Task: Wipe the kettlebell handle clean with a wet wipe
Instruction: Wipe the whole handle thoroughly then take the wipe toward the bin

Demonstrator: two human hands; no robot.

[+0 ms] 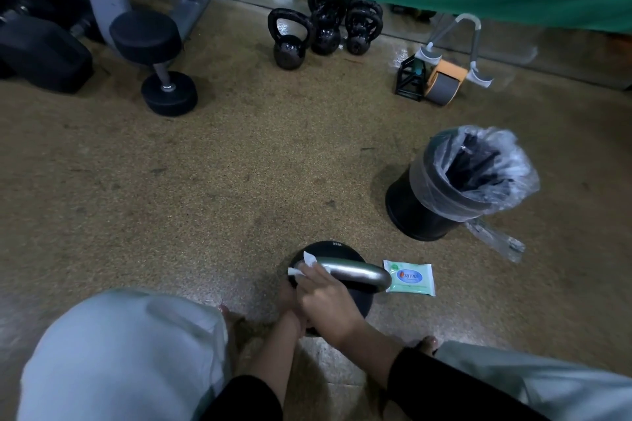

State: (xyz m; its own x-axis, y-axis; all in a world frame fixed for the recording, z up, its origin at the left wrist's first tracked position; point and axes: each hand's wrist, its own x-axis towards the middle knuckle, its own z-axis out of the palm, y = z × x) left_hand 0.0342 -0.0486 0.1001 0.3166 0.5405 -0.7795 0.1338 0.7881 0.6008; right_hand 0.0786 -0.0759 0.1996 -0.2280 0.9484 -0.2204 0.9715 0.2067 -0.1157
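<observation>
A black kettlebell (333,249) with a steel handle (355,273) stands on the floor between my knees. My right hand (325,301) holds a white wet wipe (307,263) against the left end of the handle, fingers curled over it. My left hand (287,297) lies low against the kettlebell's left side, mostly hidden behind my right hand; its fingers cannot be made out. A green pack of wet wipes (410,277) lies flat on the floor just right of the kettlebell.
A black bin (427,212) lined with a clear bag stands to the right. Several small kettlebells (321,31) sit at the back by a green curtain, a dumbbell (160,61) and rack at the left, an ab roller (444,79) at the back right.
</observation>
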